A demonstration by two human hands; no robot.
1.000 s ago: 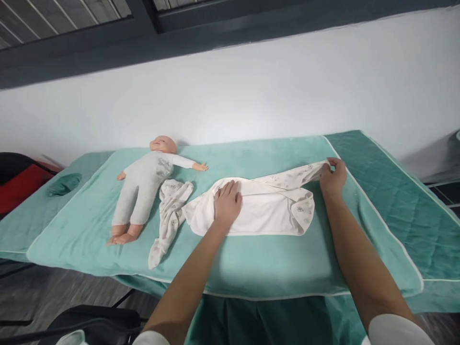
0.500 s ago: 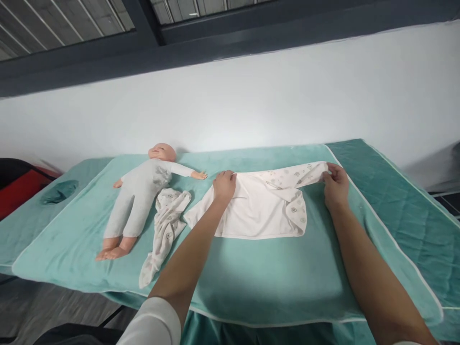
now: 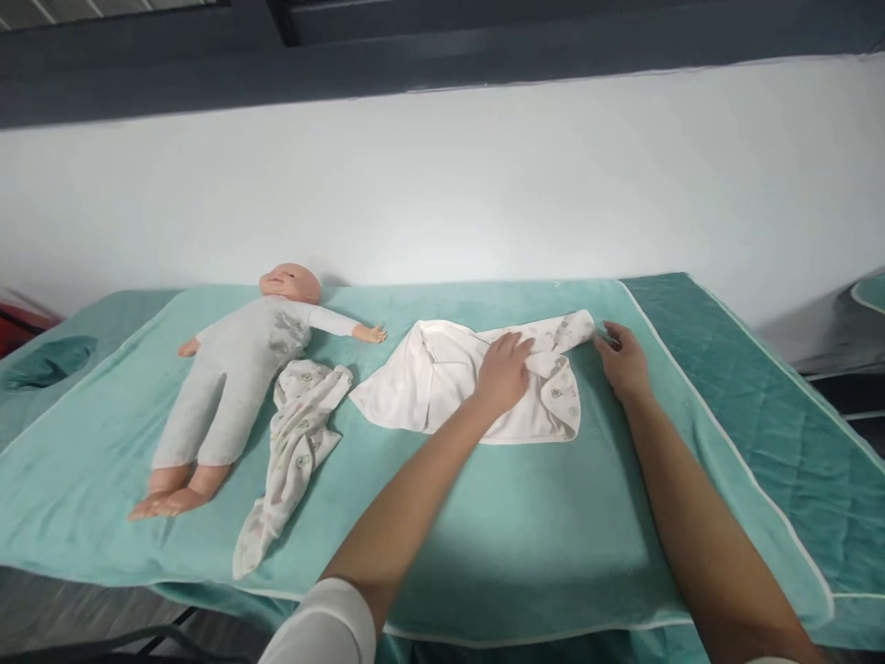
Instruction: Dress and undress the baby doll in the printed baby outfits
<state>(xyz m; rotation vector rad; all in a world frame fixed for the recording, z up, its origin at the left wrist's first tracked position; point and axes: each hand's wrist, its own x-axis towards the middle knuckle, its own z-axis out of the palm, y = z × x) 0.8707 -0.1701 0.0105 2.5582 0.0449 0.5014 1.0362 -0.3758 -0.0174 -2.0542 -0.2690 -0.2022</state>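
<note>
A white baby garment (image 3: pixel 442 387) with small green prints lies spread on the teal blanket (image 3: pixel 525 526). My left hand (image 3: pixel 503 371) rests flat on the garment's middle, fingers stretched out. Just right of the garment's sleeve end (image 3: pixel 577 327), my right hand (image 3: pixel 623 361) lies on the blanket with its fingers extended, touching or nearly touching the cloth. A baby doll (image 3: pixel 239 369) in a grey suit lies on its back at the left. Beside the doll sits a second printed white garment (image 3: pixel 294 443), crumpled.
The blanket covers a table against a white wall (image 3: pixel 442 184). A darker quilted teal cover (image 3: pixel 774 406) shows at the right. A small dark green cloth (image 3: pixel 48 361) lies at the far left. Dark window frames run along the top.
My left hand slid right from the garment's left top edge to its middle. My right hand let go of the sleeve end and flattened beside it. The view shifted a little.
</note>
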